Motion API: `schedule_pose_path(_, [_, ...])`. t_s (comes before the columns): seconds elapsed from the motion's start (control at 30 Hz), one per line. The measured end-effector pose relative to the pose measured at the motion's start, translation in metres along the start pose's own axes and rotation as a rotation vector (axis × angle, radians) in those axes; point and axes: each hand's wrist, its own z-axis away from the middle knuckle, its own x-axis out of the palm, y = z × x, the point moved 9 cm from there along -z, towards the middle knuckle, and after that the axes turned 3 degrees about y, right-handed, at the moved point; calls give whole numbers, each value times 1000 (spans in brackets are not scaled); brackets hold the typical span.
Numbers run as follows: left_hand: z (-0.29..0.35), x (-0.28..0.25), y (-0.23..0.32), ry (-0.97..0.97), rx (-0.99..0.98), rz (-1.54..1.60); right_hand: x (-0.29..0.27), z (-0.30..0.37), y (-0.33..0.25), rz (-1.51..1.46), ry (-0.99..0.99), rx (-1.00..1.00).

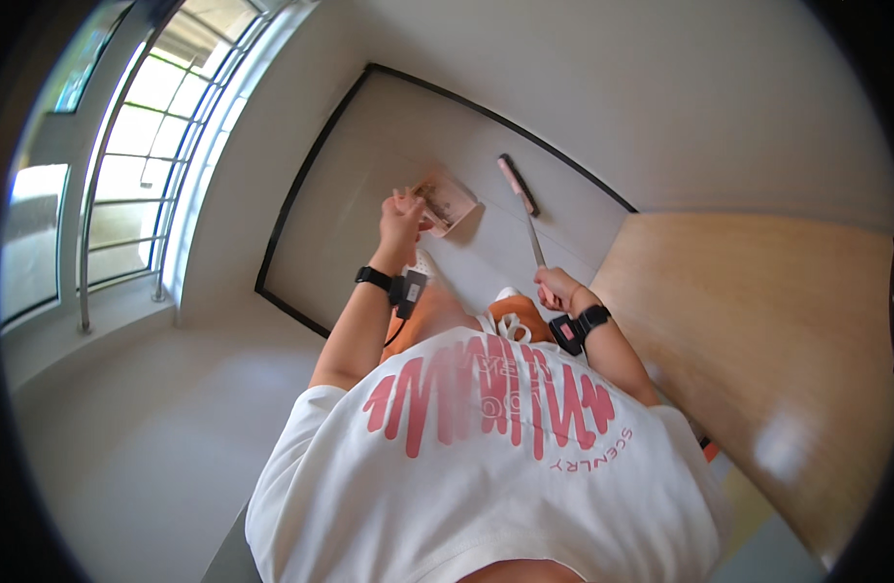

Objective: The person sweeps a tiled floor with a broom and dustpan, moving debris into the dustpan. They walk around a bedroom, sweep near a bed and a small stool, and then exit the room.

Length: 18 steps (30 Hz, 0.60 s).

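Broom [530,229] and pink dustpan [454,204], upper middle of the frame.
Right hand [561,289] clamped round the broom's handle; well apart from it, the left hand [400,227] overlaps the dustpan's left edge, its grip too blurred to tell.

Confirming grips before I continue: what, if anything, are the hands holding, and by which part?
Right hand: the broom, by the near end of its handle. Left hand: at the pink dustpan; any hold cannot be told.
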Motion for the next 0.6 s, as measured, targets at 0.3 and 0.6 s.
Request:
schedule_pose_path(0.3, [-32, -55, 21, -14, -56, 86, 52, 76, -77, -175, -152, -17])
schedule_pose_path(0.6, [-41, -130, 30, -68, -113, 192, 64, 21, -164, -3, 38, -4])
